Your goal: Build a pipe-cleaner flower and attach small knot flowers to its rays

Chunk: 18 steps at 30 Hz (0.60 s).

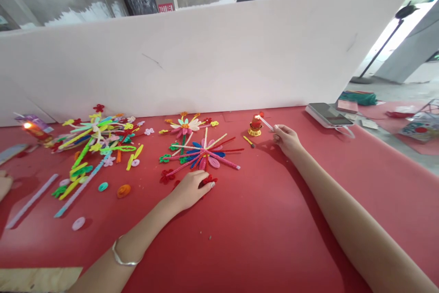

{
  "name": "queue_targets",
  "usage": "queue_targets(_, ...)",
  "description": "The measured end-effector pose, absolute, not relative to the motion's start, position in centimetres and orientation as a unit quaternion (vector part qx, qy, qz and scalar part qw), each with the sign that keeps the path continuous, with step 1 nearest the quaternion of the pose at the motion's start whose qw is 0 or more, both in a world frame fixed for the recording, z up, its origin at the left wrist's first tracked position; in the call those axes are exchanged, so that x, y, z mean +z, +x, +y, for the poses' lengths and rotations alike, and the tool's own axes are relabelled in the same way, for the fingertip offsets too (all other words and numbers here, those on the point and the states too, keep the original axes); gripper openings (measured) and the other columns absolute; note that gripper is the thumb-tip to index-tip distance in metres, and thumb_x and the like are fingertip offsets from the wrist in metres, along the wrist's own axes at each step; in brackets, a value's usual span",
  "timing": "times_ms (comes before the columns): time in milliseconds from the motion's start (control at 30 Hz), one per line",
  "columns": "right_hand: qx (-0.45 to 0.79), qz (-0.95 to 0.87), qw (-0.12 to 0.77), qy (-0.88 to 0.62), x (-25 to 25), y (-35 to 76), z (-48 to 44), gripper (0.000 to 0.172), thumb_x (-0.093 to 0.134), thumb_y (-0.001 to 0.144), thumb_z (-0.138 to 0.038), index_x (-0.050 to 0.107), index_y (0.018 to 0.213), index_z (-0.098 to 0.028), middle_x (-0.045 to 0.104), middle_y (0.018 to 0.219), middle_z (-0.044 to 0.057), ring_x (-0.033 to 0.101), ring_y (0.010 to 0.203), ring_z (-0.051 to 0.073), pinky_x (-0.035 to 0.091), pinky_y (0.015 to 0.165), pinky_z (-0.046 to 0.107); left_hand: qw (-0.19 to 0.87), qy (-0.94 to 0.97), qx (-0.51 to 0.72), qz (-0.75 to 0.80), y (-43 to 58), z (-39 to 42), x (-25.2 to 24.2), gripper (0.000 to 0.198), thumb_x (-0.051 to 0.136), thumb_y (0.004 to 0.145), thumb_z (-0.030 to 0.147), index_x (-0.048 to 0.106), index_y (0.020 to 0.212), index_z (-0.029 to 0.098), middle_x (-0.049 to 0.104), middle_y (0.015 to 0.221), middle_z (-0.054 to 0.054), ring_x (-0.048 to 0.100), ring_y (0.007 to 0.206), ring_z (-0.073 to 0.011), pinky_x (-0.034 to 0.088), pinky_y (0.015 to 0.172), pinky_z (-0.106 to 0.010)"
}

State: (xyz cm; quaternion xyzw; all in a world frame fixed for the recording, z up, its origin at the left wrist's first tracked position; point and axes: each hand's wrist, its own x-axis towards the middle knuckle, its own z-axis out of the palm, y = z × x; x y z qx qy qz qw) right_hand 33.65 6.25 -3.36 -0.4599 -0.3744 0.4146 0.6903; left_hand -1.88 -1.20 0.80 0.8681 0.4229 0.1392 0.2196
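Note:
Pinched in my right hand (287, 139) is a thin whitish translucent stick, probably a glue stick (266, 123). Its far tip is at the flame of a small red candle (255, 122) in a gold holder. My left hand (192, 189) lies on the table, thumb apart from the curled fingers, at a red fuzzy pipe-cleaner flower (210, 179) partly hidden by it. Just beyond it lies a pipe-cleaner flower spray (205, 152) with pink, blue and white stems. A second flower cluster (185, 126) sits behind that. A yellow stub with a dark end (248, 141) lies near the candle.
To the left is a heap of colourful pipe-cleaner flowers (98, 130), with loose coils and stems around it. Another lit candle (36, 133) stands far left, near another person's hand (4, 184). A white board (206, 64) rises behind. A phone on a white device (328, 115) sits right.

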Motion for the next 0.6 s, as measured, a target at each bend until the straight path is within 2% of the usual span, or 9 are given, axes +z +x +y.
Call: queue_targets(600, 0.418, -0.376, 0.691, -0.455, -3.56, 33.86, 6.34, 0.035, 0.077, 0.056, -0.048, 0.06, 0.067, -0.02, 0.061, 0.072, 0.0, 0.036, 0.047, 0.003, 0.033, 0.04, 0.019, 0.213, 0.871, 0.14, 0.42, -1.89, -1.23, 0.7, 0.028, 0.042, 0.086, 0.039, 0.045, 0.067, 0.018, 0.049, 0.071, 0.0, 0.047, 0.067, -0.0143, 0.034, 0.063, -0.025)
